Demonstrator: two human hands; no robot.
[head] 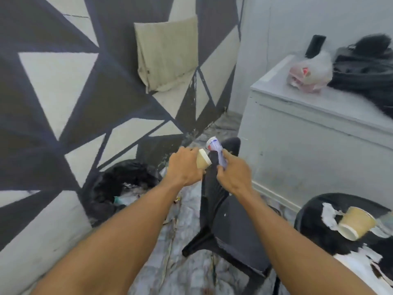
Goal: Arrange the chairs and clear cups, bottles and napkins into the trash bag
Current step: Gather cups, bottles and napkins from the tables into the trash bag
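Head view | left hand (185, 167) closed around paper cup (203, 159) | right hand (232, 172) gripping can (215, 147)

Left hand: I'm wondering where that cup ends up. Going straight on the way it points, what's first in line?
Probably the painted wall; the left hand with its paper cup points past the trash bag, though depth is unclear.

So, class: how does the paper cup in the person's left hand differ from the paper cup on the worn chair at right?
The held cup is gripped in the left hand, in the air; the chair cup lies loose on its side on the worn chair. The held cup shows less of itself, hidden partly by fingers. Both are tan with white rims.
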